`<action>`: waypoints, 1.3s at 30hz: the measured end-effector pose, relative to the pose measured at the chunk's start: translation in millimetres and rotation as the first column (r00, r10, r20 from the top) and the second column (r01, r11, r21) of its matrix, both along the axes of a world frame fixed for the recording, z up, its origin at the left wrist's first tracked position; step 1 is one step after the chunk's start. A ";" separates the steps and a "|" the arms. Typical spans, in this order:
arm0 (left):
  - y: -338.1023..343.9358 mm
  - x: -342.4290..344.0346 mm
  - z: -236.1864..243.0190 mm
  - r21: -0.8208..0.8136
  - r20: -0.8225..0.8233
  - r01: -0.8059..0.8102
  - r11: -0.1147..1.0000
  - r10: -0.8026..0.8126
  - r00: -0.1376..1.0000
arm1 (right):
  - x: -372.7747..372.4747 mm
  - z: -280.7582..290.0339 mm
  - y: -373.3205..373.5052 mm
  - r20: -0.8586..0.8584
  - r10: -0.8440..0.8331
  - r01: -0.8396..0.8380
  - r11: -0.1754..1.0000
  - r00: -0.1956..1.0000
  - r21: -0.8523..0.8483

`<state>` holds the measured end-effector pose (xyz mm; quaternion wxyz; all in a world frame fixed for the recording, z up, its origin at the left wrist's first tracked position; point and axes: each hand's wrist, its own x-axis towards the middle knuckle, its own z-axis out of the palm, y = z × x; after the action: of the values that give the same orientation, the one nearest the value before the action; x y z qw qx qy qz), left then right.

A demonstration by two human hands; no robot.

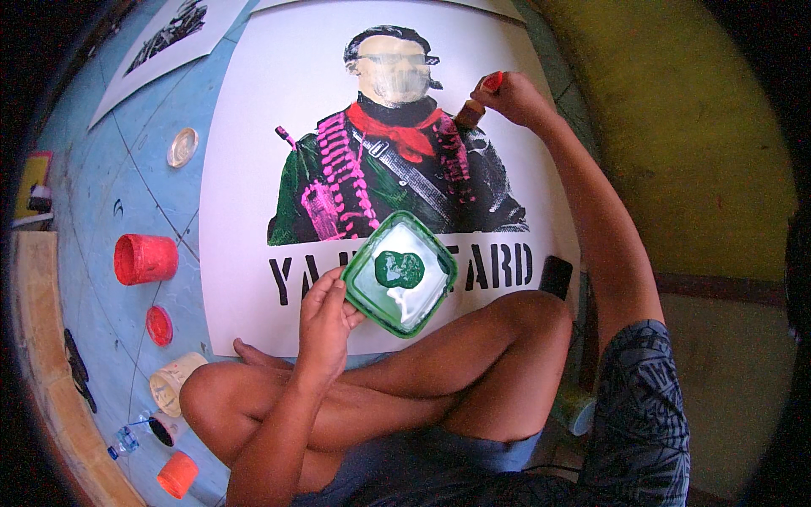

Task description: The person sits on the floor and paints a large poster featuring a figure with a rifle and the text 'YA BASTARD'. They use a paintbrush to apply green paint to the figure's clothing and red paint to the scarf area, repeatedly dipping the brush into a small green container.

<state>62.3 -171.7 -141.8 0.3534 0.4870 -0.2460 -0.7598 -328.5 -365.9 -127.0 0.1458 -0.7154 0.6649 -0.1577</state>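
Observation:
My left hand (325, 317) grips a square green-rimmed palette (405, 308) with a blob of green paint in it. My right hand (519, 97) is closed on a paintbrush (470, 114) with a red handle, its tip at the shoulder of a painted figure on a large white sheet (236, 186). The figure is black, with a red scarf, pink bandoliers and green patches on the coat; black stencilled lettering runs below it, partly hidden by the palette.
At left on blue tiles sit several paint pots (145, 259), a round lid (182, 147), a water bottle (127, 439) and another printed sheet (165, 38). A dark phone-like object (555, 276) lies by my right knee. A yellow-green wall (676, 127) borders the right.

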 end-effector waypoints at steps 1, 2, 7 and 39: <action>0.0 0.2 0.3 0.003 0.001 0.000 1.000 0.000 1.000 | -0.3 0.7 -0.3 -0.013 -0.007 0.008 1.000 1.000 0.016; -0.2 0.2 1.1 0.006 0.001 0.001 1.000 -0.001 1.000 | -0.6 1.2 -0.2 -0.027 -0.015 0.015 0.999 1.000 0.032; -0.4 -3.1 6.5 0.011 0.001 -0.028 1.000 0.028 1.000 | -17.7 -1.9 0.1 -0.123 -0.105 0.113 0.992 0.987 0.055; 1.5 -1.7 1.9 0.016 0.015 -0.019 1.000 0.019 1.000 | -4.5 -17.0 23.6 -0.120 -0.172 0.178 0.983 0.978 0.040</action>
<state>60.6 -170.2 -139.9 0.3548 0.4979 -0.2376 -0.7548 -333.0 -342.3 -144.0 0.1106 -0.6580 0.7365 -0.1113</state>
